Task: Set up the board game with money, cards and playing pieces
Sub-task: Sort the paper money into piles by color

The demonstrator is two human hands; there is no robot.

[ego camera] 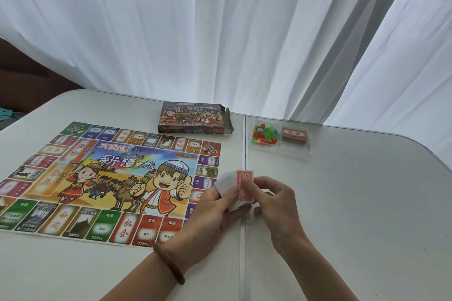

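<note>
— Red money [244, 187]: where held?
— Lower centre of frame, over the table [342, 203], beside the board [110, 178]. Both grips are clamped on it: left hand [215, 205] steadies, right hand [276, 200] pinches the top note, probably to count.
— Pieces, cards?
— Pieces [263, 134] and cards [294, 136] sit in the tray [308, 154], centre right, not yet placed.

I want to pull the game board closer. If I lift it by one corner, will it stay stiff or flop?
Probably flop: the game board looks like a thin printed sheet, its edge showing almost no thickness on the table. It is likely very light. Pushed, it may wrinkle or slide rather than move stiffly.
</note>
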